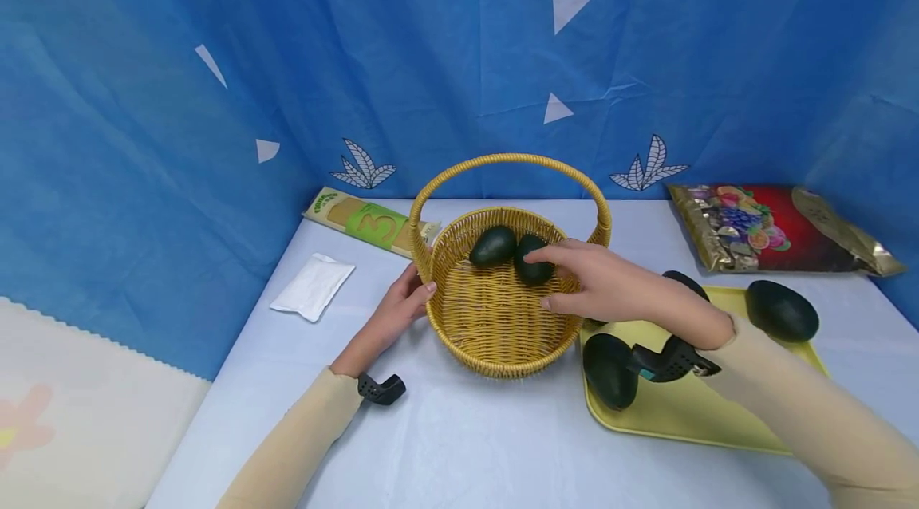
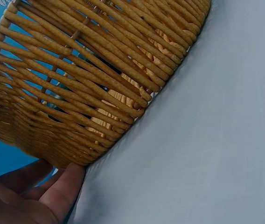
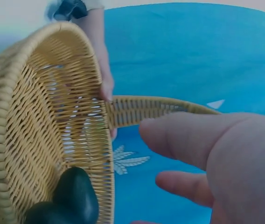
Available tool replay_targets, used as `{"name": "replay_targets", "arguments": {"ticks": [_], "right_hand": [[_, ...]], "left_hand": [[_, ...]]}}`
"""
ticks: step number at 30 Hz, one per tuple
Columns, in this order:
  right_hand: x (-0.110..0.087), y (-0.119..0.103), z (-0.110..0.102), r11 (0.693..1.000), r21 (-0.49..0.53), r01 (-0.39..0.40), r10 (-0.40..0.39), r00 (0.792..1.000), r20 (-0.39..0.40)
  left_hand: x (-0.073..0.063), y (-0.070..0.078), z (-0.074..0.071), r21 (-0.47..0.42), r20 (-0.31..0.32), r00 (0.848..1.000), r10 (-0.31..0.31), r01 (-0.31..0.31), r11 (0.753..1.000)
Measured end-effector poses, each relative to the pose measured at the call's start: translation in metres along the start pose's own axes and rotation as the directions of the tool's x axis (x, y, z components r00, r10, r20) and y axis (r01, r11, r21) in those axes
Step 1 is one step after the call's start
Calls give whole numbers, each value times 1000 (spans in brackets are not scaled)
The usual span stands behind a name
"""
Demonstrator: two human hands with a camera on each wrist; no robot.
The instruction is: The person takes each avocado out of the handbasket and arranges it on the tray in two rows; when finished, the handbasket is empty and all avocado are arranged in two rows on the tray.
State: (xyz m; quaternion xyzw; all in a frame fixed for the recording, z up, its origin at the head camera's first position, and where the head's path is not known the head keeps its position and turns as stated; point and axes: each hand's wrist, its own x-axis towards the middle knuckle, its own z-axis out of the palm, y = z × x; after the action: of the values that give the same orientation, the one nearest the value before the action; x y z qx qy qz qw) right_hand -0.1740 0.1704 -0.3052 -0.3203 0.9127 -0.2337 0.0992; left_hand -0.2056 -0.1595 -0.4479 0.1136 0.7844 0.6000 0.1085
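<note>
A yellow wicker basket (image 1: 502,333) with a tall arched handle stands mid-table. Two dark green avocados lie inside near its back: a left avocado (image 1: 493,246) and a right avocado (image 1: 531,270). My left hand (image 1: 402,303) grips the basket's left side, thumb at the rim and fingers against the outer weave. Over the basket's right part hovers my right hand (image 1: 596,282), fingers spread and holding nothing. It overlaps the right avocado in the head view; in the right wrist view the thumb (image 3: 179,137) stands apart from both fruits.
Right of the basket, a yellow tray (image 1: 689,421) bears several more avocados (image 1: 610,369), partly under the right forearm. A red and gold bag (image 1: 782,228) lies at the back right. At left are a green-labelled noodle packet (image 1: 369,222) and a white pouch (image 1: 313,286). Blue curtain (image 1: 459,54) hangs behind.
</note>
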Motion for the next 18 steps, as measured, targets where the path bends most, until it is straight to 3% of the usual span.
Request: {"name": "replay_targets", "arguments": {"ticks": [7,12,18], "right_hand": [[36,7,8,994,-57,-91,92,996,7],[56,11,13,972,-68,-223,226,973,47],[75,18,21,950,-66,-305,309,949,61]], "left_hand": [[0,1,2,2,0,1000,-4,4,1000],[0,1,1,10,-6,1000,-4,4,1000],[0,1,0,10,-15,1000,2,-2,1000]]}}
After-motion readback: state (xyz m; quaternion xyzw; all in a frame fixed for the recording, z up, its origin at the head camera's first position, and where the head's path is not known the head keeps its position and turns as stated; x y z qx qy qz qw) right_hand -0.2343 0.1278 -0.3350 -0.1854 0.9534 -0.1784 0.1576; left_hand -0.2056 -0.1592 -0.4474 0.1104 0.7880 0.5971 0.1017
